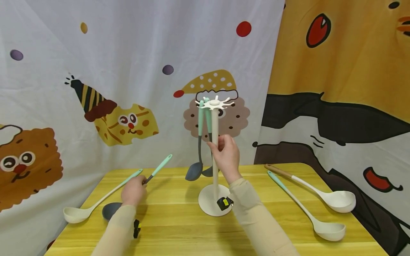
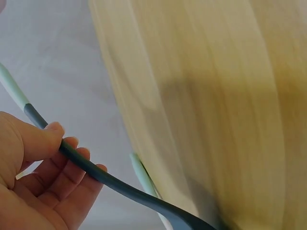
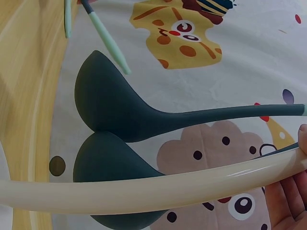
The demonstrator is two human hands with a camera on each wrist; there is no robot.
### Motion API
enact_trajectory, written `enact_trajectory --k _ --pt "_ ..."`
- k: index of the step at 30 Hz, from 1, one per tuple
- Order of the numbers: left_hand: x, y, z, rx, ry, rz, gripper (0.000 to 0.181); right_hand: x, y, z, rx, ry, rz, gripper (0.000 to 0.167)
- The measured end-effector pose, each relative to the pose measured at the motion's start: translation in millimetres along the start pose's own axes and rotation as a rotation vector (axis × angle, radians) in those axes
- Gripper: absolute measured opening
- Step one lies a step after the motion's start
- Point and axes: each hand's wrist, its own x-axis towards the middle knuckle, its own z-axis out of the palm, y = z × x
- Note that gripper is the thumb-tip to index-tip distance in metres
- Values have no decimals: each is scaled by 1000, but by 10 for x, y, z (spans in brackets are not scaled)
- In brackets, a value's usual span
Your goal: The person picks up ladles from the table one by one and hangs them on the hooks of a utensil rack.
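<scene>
My left hand [image 1: 132, 190] pinches the dark shaft of a ladle [image 2: 129, 190] between thumb and fingers. This ladle has a mint handle end and a dark grey bowl low over the left of the table. In the head view, my right hand [image 1: 226, 156] grips the pole of a cream utensil stand [image 1: 215, 124] about midway up. Two dark grey ladles with mint handles hang from the left hooks of its top. The front one [image 3: 115, 105] shows whole bowl in the right wrist view; the pole partly hides the other [image 3: 112, 155].
A cream ladle with a mint handle [image 1: 77, 214] lies at the table's left. On the right lie another cream, mint-handled ladle [image 1: 330, 230] and a white ladle with a brown handle end [image 1: 342, 201]. A cartoon-printed curtain [image 1: 134, 53] hangs behind the wooden table [image 1: 173, 227].
</scene>
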Motion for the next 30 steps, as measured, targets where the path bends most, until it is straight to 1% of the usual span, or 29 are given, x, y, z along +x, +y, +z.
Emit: enact_trajectory --k 3,7,11,18,25,30 --pt "21 34 10 -18 7 5 12 0 -2 2 2 -2 3 27" --pt "40 73 25 -42 44 23 11 3 -1 5 0 -3 6 27" --pt "41 143 26 -70 70 41 10 5 5 10 -6 -4 13 27" --pt "45 275 27 -139 86 30 8 5 7 11 -5 -5 17 28" --pt "40 371 40 -207 116 88 9 -1 4 9 -4 -3 12 28" --pt "31 448 56 -256 162 114 10 -1 5 9 -5 -4 15 28"
